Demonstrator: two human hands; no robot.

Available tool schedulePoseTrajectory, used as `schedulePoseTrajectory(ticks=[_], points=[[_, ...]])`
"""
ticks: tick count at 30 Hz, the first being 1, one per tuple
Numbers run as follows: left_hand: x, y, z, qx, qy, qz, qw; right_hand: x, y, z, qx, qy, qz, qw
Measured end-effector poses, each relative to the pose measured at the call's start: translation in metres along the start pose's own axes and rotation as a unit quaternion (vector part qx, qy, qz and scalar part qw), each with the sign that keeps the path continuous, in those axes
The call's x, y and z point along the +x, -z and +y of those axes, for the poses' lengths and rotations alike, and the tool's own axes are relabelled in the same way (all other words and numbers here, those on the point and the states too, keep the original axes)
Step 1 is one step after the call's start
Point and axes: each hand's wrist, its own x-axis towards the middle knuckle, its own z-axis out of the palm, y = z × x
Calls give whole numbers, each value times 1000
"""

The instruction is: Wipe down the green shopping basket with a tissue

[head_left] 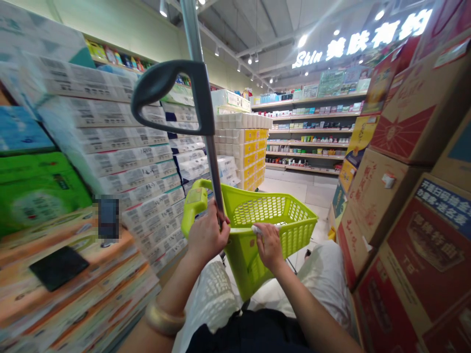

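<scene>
- Head view: green basket (pixel 243 267) right in front of me.
- My left hand (pixel 210 231): fingers wrapped round the grey pole (pixel 212 166), by the basket.
- My right hand (pixel 271 243): fingers narrow on a white wad (pixel 255 229), at the basket's near rim (pixel 241 230).
- Packs (pixel 128 159) left of basket, cartons (pixel 390 115) right.
</scene>
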Motion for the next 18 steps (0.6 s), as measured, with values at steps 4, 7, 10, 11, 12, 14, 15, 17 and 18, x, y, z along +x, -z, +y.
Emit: schedulePoseTrajectory(ticks=[4, 7, 10, 11, 12, 14, 15, 17, 18], points=[[0, -2, 0, 6, 3, 8, 1000, 4, -9, -21, 13, -17, 3, 1000], [0, -4, -2, -1, 6, 9, 1000, 8, -16, -37, 30, -4, -4, 1000], [1, -5, -6, -29, -32, 67, 997, 8, -13, -32, 30, 23, -22, 999], [0, -5, -6, -41, -56, 114, 991, 7, -11, -26, 26, 28, -26, 999], [-1, -5, -6, -51, -82, 168, 981, 6, -8, -20, 21, 27, -26, 999], [-5, -6, -3, -65, -135, 264, 953, 3, -4, -10, 11, 15, -13, 1000], [-9, -8, 0, -68, -162, 285, 942, 2, -4, -8, 7, 7, -4, 1000], [-16, -15, 8, -75, -222, 260, 937, 1, -7, -11, 8, -3, 10, 1000], [-19, -20, 13, -80, -251, 218, 940, 0, -10, -15, 12, -5, 16, 1000]])
